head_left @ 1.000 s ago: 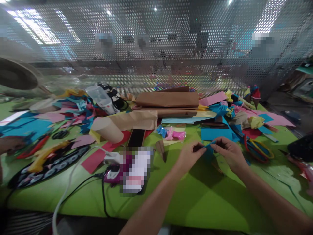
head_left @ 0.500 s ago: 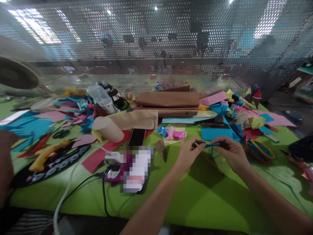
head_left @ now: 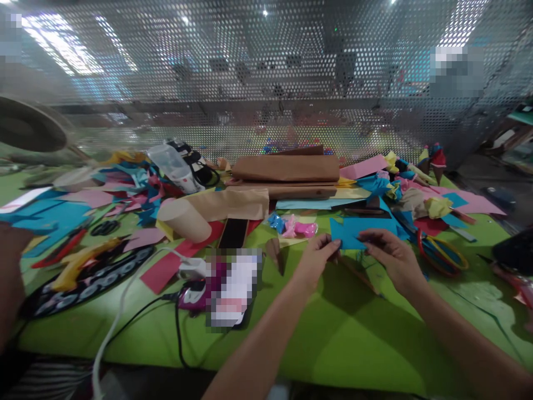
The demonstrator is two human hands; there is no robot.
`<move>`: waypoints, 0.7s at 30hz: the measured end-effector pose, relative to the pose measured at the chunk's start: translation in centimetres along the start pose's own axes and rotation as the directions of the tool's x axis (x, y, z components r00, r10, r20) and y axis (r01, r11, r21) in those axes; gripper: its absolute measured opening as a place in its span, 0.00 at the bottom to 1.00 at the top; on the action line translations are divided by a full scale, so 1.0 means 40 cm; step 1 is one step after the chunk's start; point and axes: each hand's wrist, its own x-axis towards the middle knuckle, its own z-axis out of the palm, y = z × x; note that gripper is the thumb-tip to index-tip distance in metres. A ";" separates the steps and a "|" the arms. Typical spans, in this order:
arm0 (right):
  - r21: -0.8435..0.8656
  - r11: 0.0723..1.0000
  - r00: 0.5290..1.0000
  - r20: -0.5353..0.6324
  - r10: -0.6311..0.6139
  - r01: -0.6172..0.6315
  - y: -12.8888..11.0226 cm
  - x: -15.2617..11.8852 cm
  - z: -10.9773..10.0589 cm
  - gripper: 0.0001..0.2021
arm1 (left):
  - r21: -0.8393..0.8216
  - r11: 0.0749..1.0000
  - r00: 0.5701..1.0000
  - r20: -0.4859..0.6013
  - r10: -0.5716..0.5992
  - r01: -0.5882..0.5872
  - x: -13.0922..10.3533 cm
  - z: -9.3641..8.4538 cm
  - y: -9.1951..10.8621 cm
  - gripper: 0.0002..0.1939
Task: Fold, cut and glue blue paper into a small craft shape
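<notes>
A small piece of blue paper (head_left: 348, 234) is held up between my two hands, its flat face turned toward me. My left hand (head_left: 315, 256) pinches its left lower edge between thumb and fingers. At the right edge, the fingertips of my right hand (head_left: 391, 256) close on the same paper. Below the hands a thin brown strip (head_left: 366, 280) slants over the green table (head_left: 333, 339). A larger blue sheet (head_left: 375, 225) lies just behind the held piece. To the left stands a small brown paper cone (head_left: 273, 254).
Scissors with red and yellow handles (head_left: 443, 254) lie right of my right hand. Left are a phone (head_left: 235, 289), a purple power strip (head_left: 194, 297), cables and a yellow glue gun (head_left: 79, 264). Brown paper (head_left: 285, 168) is stacked behind. Another person's arm (head_left: 10, 278) shows at far left.
The blue paper was edge-on as a narrow strip; now its flat face shows. My hands stay nearly in place, with the right fingers shifted slightly.
</notes>
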 end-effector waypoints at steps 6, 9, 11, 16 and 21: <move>0.023 0.990 0.990 0.037 0.136 -0.137 -0.005 0.006 0.012 0.17 | 0.236 0.963 0.990 -0.007 0.138 -0.133 -0.002 0.000 0.004 0.13; -0.009 0.989 0.989 0.042 0.145 -0.145 0.011 0.007 0.016 0.17 | 0.322 0.923 0.977 0.052 0.207 -0.213 -0.005 0.003 0.005 0.13; -0.023 0.990 0.989 0.050 0.140 -0.139 0.021 0.008 0.016 0.16 | 0.323 0.916 0.971 0.076 0.226 -0.239 -0.006 0.005 0.004 0.12; -0.041 0.993 0.989 0.094 0.118 -0.115 0.027 0.007 0.013 0.15 | 0.322 0.912 0.967 0.090 0.238 -0.254 -0.004 0.004 -0.006 0.12; -0.144 0.989 0.998 0.047 0.045 -0.038 0.025 0.004 0.010 0.14 | 0.531 0.791 0.952 0.137 0.273 -0.303 -0.006 0.003 -0.007 0.15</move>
